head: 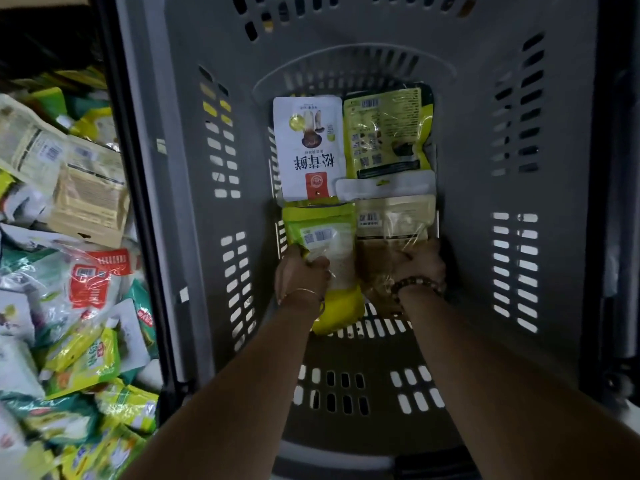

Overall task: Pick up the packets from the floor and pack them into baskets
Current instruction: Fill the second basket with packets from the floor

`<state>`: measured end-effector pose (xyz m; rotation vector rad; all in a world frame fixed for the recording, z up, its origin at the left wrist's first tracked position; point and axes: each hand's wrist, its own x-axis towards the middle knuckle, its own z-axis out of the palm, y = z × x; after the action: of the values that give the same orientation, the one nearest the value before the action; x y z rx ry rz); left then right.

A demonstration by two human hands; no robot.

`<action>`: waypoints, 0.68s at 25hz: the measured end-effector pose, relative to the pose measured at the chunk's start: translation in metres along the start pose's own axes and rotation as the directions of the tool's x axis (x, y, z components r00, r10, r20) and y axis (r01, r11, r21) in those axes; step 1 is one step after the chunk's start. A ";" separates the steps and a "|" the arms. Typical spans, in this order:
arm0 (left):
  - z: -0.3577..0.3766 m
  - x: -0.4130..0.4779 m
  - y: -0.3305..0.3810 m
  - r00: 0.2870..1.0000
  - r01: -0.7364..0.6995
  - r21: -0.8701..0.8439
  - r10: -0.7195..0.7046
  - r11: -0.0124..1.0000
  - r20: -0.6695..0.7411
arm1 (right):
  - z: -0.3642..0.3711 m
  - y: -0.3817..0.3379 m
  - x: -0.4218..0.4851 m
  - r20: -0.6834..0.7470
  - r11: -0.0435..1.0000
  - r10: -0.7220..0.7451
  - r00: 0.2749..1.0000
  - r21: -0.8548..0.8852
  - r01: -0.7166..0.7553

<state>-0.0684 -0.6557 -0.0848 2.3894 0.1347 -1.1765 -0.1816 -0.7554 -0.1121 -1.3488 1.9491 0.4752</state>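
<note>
Waiting on the floor at far left, a heap of loose packets [69, 237] is seen beside the grey basket [187, 202]. Inside, the green packet [322, 233] is gripped by the left hand [303, 271], fingers curled round its side. Next to it, the beige packet [394, 216] is held by the right hand [420, 263]. Both are judged light, soft and slippery, so the sealed edges are best pinched.

A: What's in the basket [346, 29]?
B: Four packets on its bottom, two by two. The far-left packet [308, 147] lies beside the far-right packet [384, 133], with the near-left packet [322, 233] beside the near-right packet [391, 220] — the far pair overlaps the near pair's edges.
A: Hands?
B: The left hand [301, 271] holds the near-left packet, the right hand [420, 263] the near-right packet.
A: Outside?
B: A pile of packets [69, 237], left of the basket.
</note>
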 end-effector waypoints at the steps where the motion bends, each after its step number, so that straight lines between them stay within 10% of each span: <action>1: 0.001 0.004 -0.003 0.999 0.046 -0.118 -0.044 0.992 0.021 | 0.002 0.001 0.001 -0.015 1.000 -0.009 1.000 -0.005 0.009; 6: 0.008 0.020 -0.011 0.981 0.193 -0.362 -0.180 0.912 0.071 | 0.003 0.010 -0.001 -0.094 0.993 -0.111 0.989 0.017 0.113; 12: 0.023 -0.003 -0.015 0.965 -0.070 0.032 0.076 0.997 -0.250 | -0.009 0.017 -0.015 -0.254 0.815 -0.579 0.775 -0.203 0.542; 14: 0.028 -0.010 -0.008 0.923 -0.286 0.249 0.336 0.925 -0.188 | -0.013 0.011 -0.011 -0.117 0.666 -0.738 0.665 -0.286 0.689; 17: 0.038 0.003 -0.009 0.826 -0.504 0.632 0.542 0.588 0.155 | -0.015 0.011 0.006 0.260 0.523 -0.680 0.685 -0.483 0.702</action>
<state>-0.0967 -0.6655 -0.1106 2.7175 -1.0891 -0.9430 -0.1979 -0.7644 -0.1075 -2.3213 1.0682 0.6692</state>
